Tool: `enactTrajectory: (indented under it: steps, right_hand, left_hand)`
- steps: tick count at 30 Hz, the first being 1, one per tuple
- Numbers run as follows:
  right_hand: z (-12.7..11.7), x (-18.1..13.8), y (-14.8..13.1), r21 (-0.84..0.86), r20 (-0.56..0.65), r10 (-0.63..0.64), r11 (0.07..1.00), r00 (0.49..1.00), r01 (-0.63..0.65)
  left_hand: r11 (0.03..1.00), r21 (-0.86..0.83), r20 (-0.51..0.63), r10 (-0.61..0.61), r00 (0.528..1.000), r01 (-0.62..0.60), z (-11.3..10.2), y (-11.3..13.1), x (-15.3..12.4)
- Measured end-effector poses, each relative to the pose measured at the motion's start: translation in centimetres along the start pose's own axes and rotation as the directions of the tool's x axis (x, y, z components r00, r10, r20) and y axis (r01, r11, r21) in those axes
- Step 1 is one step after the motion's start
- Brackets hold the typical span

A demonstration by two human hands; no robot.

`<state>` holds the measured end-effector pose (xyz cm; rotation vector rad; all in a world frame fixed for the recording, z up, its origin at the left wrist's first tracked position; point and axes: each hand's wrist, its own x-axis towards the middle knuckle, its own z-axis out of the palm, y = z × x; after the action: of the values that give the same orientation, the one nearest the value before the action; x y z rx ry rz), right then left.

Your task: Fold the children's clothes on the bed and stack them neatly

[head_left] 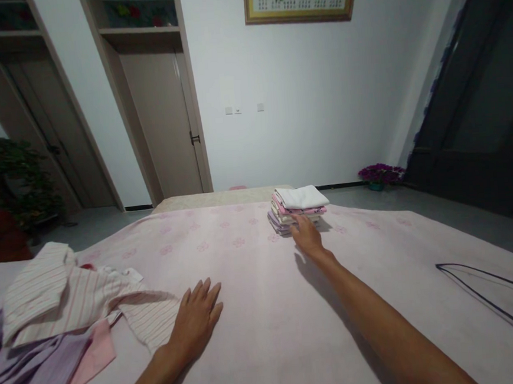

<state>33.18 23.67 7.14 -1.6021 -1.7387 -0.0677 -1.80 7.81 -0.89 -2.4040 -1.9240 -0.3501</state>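
A small stack of folded clothes (299, 206), white on top with pink and lilac layers below, sits at the far side of a pale pink flowered bedspread (255, 287). My right hand (306, 234) reaches out to the stack's near edge, its fingers touching the lower layers. My left hand (198, 318) lies flat and open on the bedspread, fingers spread, just right of a striped white garment (82, 294). That garment tops a loose heap of unfolded clothes, with lilac (26, 376) and pink (94, 355) pieces under it.
A dark wire hanger (495, 291) lies on the bedspread at the right. Beyond the bed are grey floor, a closed door (164, 116), a potted plant (2, 182) at left, purple flowers (379, 174) by the wall and a dark cabinet (480, 97) at right.
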Motion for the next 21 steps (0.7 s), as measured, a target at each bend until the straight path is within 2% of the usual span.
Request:
enactTrajectory:
  steps: [5,10,16,19,21]
  right_hand:
    - [-0.3,4.7,0.3,-0.19,-0.06,0.07,0.978,0.996,-0.081]
    - [0.3,7.3,0.5,-0.3,-0.012,0.023,0.953,1.0,-0.025]
    - [-0.8,8.5,0.4,-0.314,0.015,0.012,0.949,1.0,-0.007]
    - [-2.2,8.7,-0.6,-0.308,-0.006,0.02,0.951,1.0,-0.021]
    - [-3.4,8.7,-1.9,-0.226,-0.057,0.045,0.973,0.997,-0.057]
  left_hand:
    - [0.999,0.029,-0.019,-0.031,0.999,0.032,-0.1,0.2,0.3]
    - [0.999,0.014,-0.038,-0.041,0.998,0.041,-0.2,0.2,0.3]
    - [0.999,-0.027,-0.084,-0.027,0.996,0.025,0.2,-0.2,0.4]
    - [0.999,-0.043,-0.105,-0.026,0.994,0.022,0.2,-0.2,0.4]
    - [0.998,-0.052,-0.106,-0.026,0.994,0.021,0.2,-0.2,0.4]
